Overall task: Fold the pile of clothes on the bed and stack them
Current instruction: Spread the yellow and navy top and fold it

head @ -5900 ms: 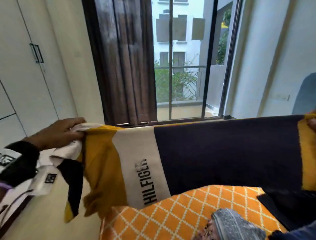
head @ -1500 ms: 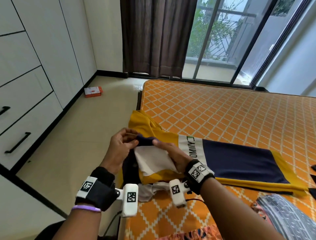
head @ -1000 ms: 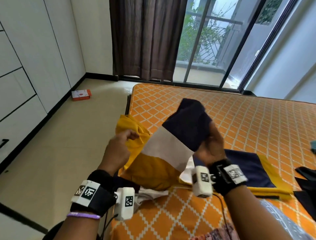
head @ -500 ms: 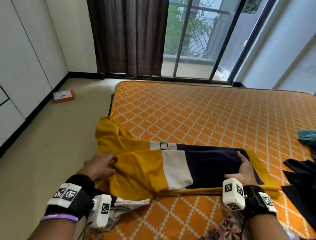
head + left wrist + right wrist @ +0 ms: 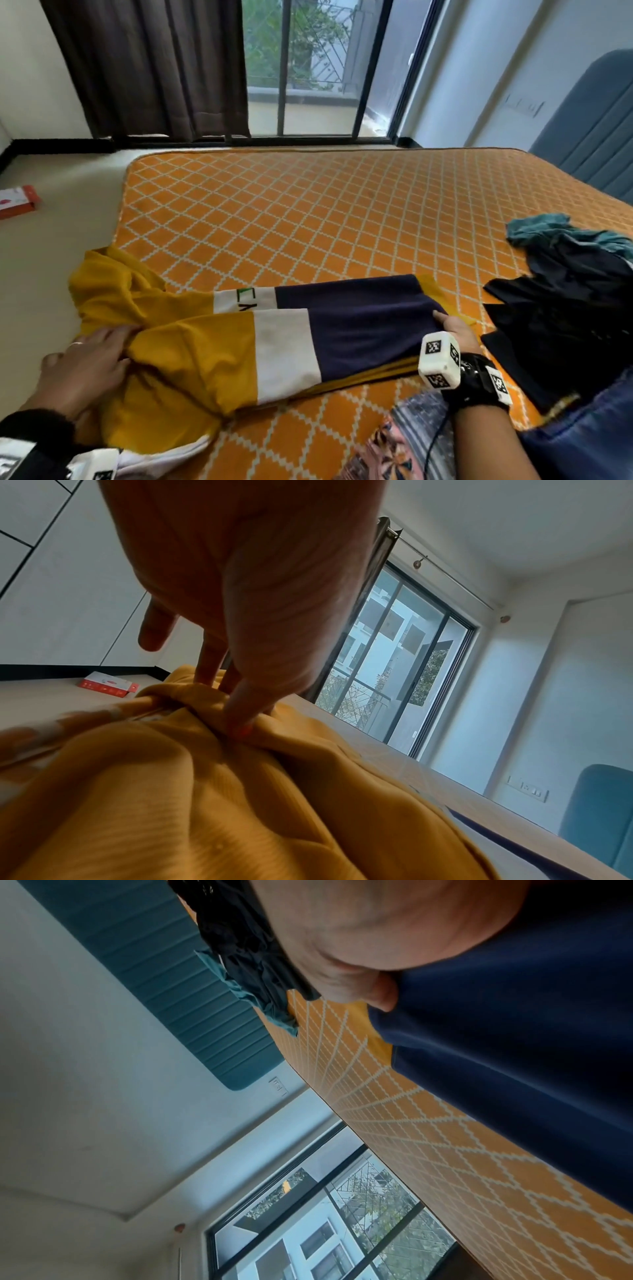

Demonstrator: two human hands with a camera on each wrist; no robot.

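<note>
A yellow, white and navy shirt (image 5: 287, 339) lies folded lengthwise along the near left edge of the orange bed (image 5: 308, 212). My left hand (image 5: 92, 363) is on its bunched yellow end. In the left wrist view the thumb and fingers (image 5: 240, 718) dig into a fold of yellow cloth (image 5: 240, 804) and pinch it. My right hand (image 5: 452, 330) holds the navy hem, thumb on top; its fingers are hidden. The right wrist view shows that thumb (image 5: 383, 993) lying on the navy cloth (image 5: 514, 1056).
A heap of dark clothes (image 5: 565, 308) with a teal piece (image 5: 548, 228) lies at the right. A patterned cloth (image 5: 411, 442) sits at the near edge, a white garment (image 5: 161, 455) under the shirt's corner. A blue headboard (image 5: 589, 130) stands far right, a red box (image 5: 17, 202) on the floor.
One second ago my right hand held the shirt's near half in the air; it has since laid it flat over the rest. Both hands have stayed at the shirt's two ends.
</note>
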